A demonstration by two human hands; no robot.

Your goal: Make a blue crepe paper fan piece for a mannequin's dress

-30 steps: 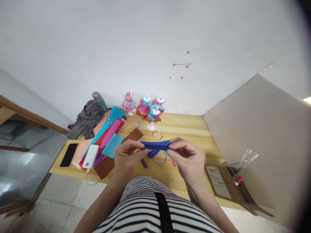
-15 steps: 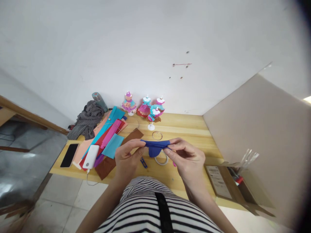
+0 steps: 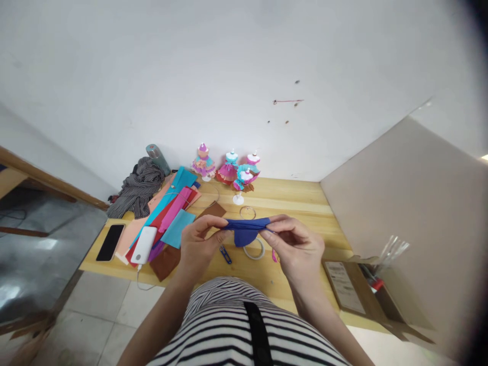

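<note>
Between my two hands a piece of blue crepe paper [image 3: 247, 224] is stretched out, its upper edge folded and a rounded flap hanging from the middle. My left hand [image 3: 202, 244] pinches one end between thumb and fingers. At the other end, my right hand [image 3: 295, 244] has a like pinch on it. Below the paper on the table lie a roll of white tape [image 3: 260, 255], partly covered by the flap, and a blue utility knife [image 3: 225, 254]. Something pink [image 3: 274, 255] shows beside my right hand, mostly hidden.
Several small paper dresses on stands [image 3: 231, 168] are by the wall. Coloured paper sheets [image 3: 177, 229], a white power bank [image 3: 144, 245], a phone [image 3: 110, 242], striped cloth [image 3: 142, 188] and a flask [image 3: 157, 158] lie left. A ring of wire [image 3: 247, 212] is ahead; a cardboard box [image 3: 366, 290] stands right.
My hands have moved slightly apart, and the blue paper between them is stretched a little wider. The whole view has shifted slightly.
</note>
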